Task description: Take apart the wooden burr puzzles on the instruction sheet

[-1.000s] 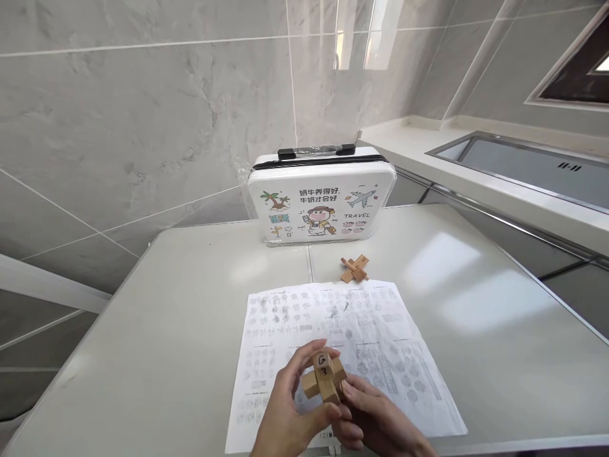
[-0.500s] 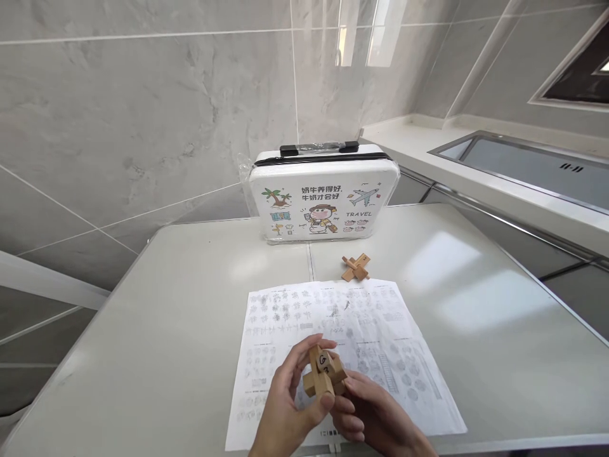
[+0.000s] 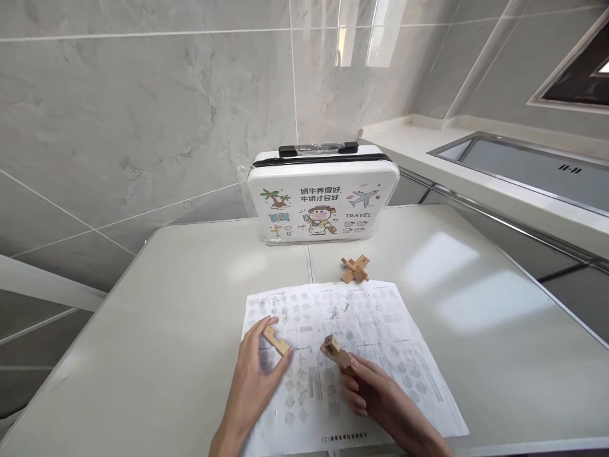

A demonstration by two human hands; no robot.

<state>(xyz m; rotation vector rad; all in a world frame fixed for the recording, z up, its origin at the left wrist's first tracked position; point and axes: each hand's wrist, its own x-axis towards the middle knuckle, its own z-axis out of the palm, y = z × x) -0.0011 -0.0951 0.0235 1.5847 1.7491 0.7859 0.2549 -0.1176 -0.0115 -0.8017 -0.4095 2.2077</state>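
The lower end of the marked wooden block point(image 3: 335, 352) was hidden behind the fingers of the right hand point(image 3: 373, 390), so I could not tell how many pieces this hand was holding. The dark sign on its end was hard to read. The small print on the paper sheet point(image 3: 404, 416) was too faint for reading, and both forearms were cut off by the lower edge.

Half a second earlier, both hands were together around one joined wooden body; now they were apart, and the left hand point(image 3: 252, 374) had a separate notched wooden piece point(image 3: 276, 343). The crossed wooden puzzle point(image 3: 355, 269) stayed beyond the sheet, before the white case point(image 3: 323, 206).

The notched piece was over the left part of the sheet, pinched between thumb and fingers, its long axis running from far left to near right. The marked block, over the sheet's middle, was gripped by thumb and curled fingers; its marked end pointed away and leftward.
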